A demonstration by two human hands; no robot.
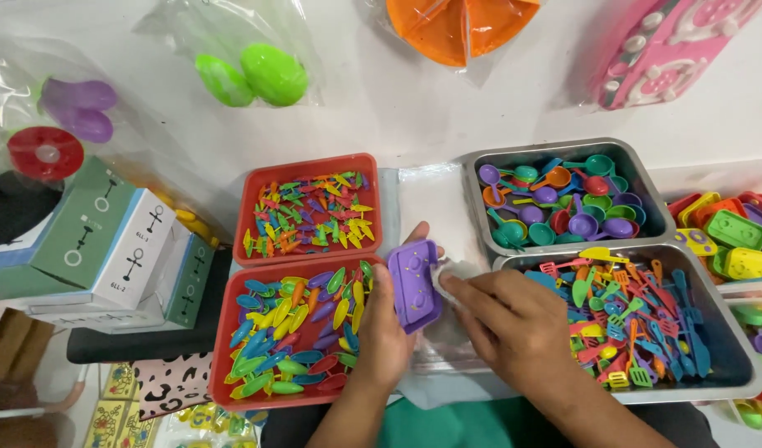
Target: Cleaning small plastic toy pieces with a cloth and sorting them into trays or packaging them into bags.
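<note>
**Toy parts sorted in trays, purple piece in hand**

Across the white desk [414,108] lie trays and bagged toys. Largest first: two steel trays at the right. Far one [646,178] holds small ladles and pans in teal, purple, orange. Near one [733,365] holds tiny spatulas, forks and turners in mixed colours.

Two red trays sit left of centre, touching. Near red tray [219,348] is full of leaf-shaped pieces, blue, green, yellow, purple. Far red tray [248,187] holds smaller, thinner pieces in the same colours.

Green and white cartons [107,241] are stacked at the left edge. Pink toy [671,46] and orange plate in a bag [460,29] at the far side; green egg shapes [257,75] bagged beside them. Small moulded trays, yellow, green, red [729,236], at far right.

Left hand [385,332] is curled shut on the purple tray piece [412,282], thumb on its near edge, holding it upright between the red trays and the steel trays, above clear plastic bags [431,199]. Right hand [514,323] is partly closed, fingertips pinching a clear bag edge [456,270] that touches the purple piece's right side.
</note>
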